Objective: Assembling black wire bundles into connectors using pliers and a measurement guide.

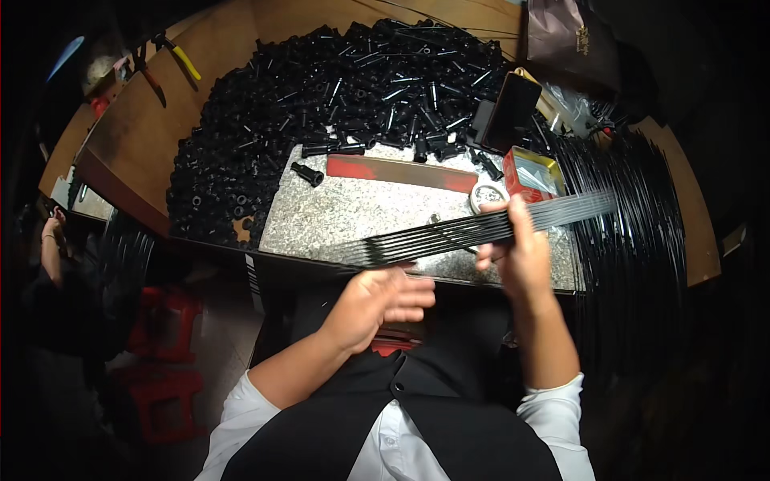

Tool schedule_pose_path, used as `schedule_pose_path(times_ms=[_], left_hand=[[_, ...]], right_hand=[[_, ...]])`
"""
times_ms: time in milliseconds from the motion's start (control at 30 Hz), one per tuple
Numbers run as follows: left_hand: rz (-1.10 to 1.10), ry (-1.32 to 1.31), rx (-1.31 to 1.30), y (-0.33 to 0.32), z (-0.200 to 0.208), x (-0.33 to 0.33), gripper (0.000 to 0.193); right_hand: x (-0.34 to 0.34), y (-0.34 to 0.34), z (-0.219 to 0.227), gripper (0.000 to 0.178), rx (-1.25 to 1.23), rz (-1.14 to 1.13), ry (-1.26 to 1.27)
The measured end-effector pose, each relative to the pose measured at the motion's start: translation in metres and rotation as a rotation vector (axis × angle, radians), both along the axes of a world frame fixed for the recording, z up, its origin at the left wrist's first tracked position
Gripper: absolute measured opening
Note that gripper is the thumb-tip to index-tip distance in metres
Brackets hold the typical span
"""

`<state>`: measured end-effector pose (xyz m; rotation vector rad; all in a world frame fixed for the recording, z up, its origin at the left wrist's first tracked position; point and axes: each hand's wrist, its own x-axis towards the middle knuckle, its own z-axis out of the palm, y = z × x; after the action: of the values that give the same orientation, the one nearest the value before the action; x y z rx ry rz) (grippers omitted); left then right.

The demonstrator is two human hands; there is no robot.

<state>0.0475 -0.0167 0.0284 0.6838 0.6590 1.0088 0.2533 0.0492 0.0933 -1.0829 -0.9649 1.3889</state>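
My right hand [523, 255] is closed around a row of long thin black rods [433, 237], side by side and slanting over the table toward the left. Motion blurs both ends of the rods. Just below their left part, my left hand [381, 303] is held palm up with its fingers stretched out, and I see nothing in it. On the speckled worktop [301, 220] lies one loose black tubular part [306, 174], apart from the large heap of similar black parts [345, 104] behind it. A wooden bar with red paint [401, 171] lies in front of that heap.
On the right stand a phone [513, 111], a red-and-yellow tin [536, 172] and a white ring-shaped roll [488, 195]. More black rods [634, 208] hang over the right edge. Yellow-handled pliers [186, 62] hang far left. Red stools [164, 321] and another person's hand [53, 224] are at left.
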Motion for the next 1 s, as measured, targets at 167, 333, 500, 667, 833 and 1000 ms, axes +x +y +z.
schedule_pose_path(times_ms=[167,333,500,667,833,1000], left_hand=[[-0.27,0.26,0.218,-0.02,0.022,0.0,0.028],[0.071,0.545,0.607,-0.021,0.059,-0.002,0.017],[0.463,0.923,1.072,-0.002,0.087,-0.01,0.029],[0.459,0.721,0.99,0.019,0.096,-0.003,0.052],[0.034,0.324,0.575,0.038,0.107,-0.001,0.051],[0.009,0.419,0.592,0.039,0.111,-0.004,0.04]], right_hand=[[0.029,0.013,0.054,0.035,0.332,0.332,-0.397],[0.01,0.012,0.035,0.024,0.64,0.615,-0.868],[-0.014,-0.004,-0.002,0.021,0.398,0.934,-0.766],[-0.033,-0.008,-0.014,0.026,0.514,0.98,-0.788],[-0.041,-0.007,-0.018,0.026,0.465,1.002,-0.864],[-0.027,-0.001,-0.048,0.029,0.596,1.033,-0.63]])
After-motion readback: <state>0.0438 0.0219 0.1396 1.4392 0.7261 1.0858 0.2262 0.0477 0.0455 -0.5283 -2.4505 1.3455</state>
